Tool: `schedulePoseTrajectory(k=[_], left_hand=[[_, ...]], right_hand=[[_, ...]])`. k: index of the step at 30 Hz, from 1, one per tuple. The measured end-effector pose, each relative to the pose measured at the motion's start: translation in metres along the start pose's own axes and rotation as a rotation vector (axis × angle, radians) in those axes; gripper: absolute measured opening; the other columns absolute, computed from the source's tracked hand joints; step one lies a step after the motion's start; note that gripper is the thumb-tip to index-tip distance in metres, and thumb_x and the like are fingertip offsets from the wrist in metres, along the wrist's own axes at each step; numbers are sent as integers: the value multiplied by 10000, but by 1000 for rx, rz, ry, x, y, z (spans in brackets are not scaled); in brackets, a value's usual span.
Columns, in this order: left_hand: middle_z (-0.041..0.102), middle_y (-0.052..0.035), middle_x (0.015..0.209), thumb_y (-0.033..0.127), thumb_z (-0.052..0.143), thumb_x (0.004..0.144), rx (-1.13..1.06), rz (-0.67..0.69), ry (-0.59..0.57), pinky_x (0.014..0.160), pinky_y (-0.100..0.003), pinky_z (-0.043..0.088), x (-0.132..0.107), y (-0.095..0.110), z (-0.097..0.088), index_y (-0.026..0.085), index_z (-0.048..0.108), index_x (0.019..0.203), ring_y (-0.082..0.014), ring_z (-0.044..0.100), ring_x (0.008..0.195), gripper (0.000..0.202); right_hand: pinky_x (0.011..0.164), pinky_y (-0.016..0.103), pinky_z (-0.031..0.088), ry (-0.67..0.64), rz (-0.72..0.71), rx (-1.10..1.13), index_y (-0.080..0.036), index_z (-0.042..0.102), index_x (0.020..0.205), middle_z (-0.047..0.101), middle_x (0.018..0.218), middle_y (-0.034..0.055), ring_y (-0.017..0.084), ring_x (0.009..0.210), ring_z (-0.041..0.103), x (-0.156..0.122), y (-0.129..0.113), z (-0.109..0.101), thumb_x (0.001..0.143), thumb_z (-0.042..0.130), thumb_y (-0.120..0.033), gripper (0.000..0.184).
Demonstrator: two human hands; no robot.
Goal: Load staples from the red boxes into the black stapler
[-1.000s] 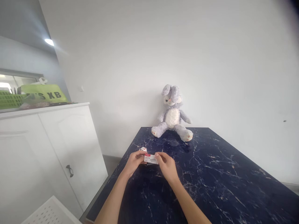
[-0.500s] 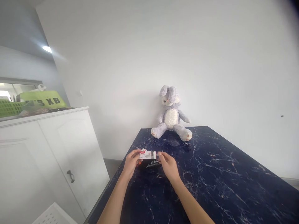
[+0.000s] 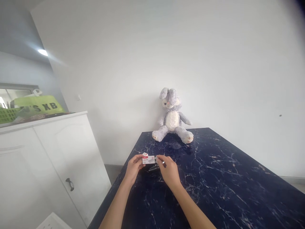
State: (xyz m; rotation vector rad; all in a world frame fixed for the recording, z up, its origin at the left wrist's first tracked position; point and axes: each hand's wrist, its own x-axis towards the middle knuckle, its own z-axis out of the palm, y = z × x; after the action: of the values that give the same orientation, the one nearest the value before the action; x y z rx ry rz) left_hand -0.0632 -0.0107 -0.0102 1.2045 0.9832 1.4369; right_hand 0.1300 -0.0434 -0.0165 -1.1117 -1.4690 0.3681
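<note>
My left hand point(image 3: 133, 168) pinches the left end of a small white-and-red cardboard box point(image 3: 148, 160). A picture on its front looks like a strip of staples. At the box's right end, my right hand point(image 3: 169, 170) has thumb and forefinger closed on the end flap; any small thing between those fingertips is hidden. Just behind the box's upper left corner shows another red-and-white printed piece point(image 3: 145, 154), perhaps a second box. Below the box lies a dark, shiny object point(image 3: 153, 168) on the table, mostly covered by the hands, its kind unclear.
A grey plush rabbit point(image 3: 172, 119) sits at the far end of the dark blue marbled table point(image 3: 214, 178), against the wall. To the left stands a white cabinet point(image 3: 59, 159) with a green bag point(image 3: 39, 105) on top. A white perforated container point(image 3: 53, 221) is at the lower left.
My right hand has moved left, closer to the box, and covers more of its right end. The left hand keeps its hold. The whole view has shifted slightly.
</note>
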Motion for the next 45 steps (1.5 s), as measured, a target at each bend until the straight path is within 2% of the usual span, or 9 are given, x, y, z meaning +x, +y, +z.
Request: schedulePoseTrajectory(k=[8,12,17,19,23,29,35,41,45], left_hand=[[735,-58,1027,352,815,683,-53,-12,-37,693,-240,543,-1,0,1,184,655,915,-183,694,877,328],[733,-63,1007,347,825,677,-69,-36,-75,676,-240,546,-3,1,1,179,655,907,-191,696,873,332],[725,-64,1013,328,822,697,-98,-61,-99,681,-235,556,-2,-1,0,178,664,924,-189,692,883,315],[722,-59,1020,321,819,707,-114,-67,-99,683,-222,557,-1,-2,0,182,671,942,-179,688,889,311],[718,-61,1028,301,813,733,-133,-88,-123,701,-212,567,-2,0,0,181,680,976,-174,682,908,302],[715,-87,1029,264,818,743,-142,-119,-174,743,-252,587,-7,5,4,153,687,976,-198,678,935,290],[710,-73,1043,285,802,768,-150,-105,-168,747,-234,579,-6,3,4,170,682,975,-181,671,946,266],[704,-67,1007,274,810,763,-139,-98,-277,831,-309,564,-13,8,7,156,688,930,-198,663,950,238],[671,-102,1159,278,803,776,-131,-96,-387,901,-372,532,-18,12,10,183,673,1119,-236,642,1035,379]], right_hand=[[844,326,504,1,-134,-77,-259,733,974,687,982,64,215,906,628,0,1,-1,943,471,-306,268],[757,305,524,18,-40,38,-233,725,935,659,1015,79,202,846,639,1,1,0,903,515,-352,243],[720,319,541,4,266,387,-204,688,962,703,953,60,202,762,658,4,11,3,753,686,-392,282],[726,316,549,-36,331,490,-195,698,943,719,927,59,208,776,672,5,15,4,743,697,-421,302],[737,321,572,-60,373,569,-181,709,967,733,923,72,222,826,689,5,18,5,769,666,-467,351],[724,303,581,-22,468,642,-176,688,939,742,888,59,217,820,703,5,21,7,685,757,-438,371],[807,296,574,-15,516,719,-169,705,960,756,958,67,220,905,703,4,19,8,747,721,-466,366],[862,316,559,-87,516,747,-166,738,1004,754,1009,67,229,948,697,1,14,8,773,703,-485,396],[800,331,564,-205,488,720,-172,712,1100,761,955,66,222,857,710,-2,10,9,786,691,-491,448]])
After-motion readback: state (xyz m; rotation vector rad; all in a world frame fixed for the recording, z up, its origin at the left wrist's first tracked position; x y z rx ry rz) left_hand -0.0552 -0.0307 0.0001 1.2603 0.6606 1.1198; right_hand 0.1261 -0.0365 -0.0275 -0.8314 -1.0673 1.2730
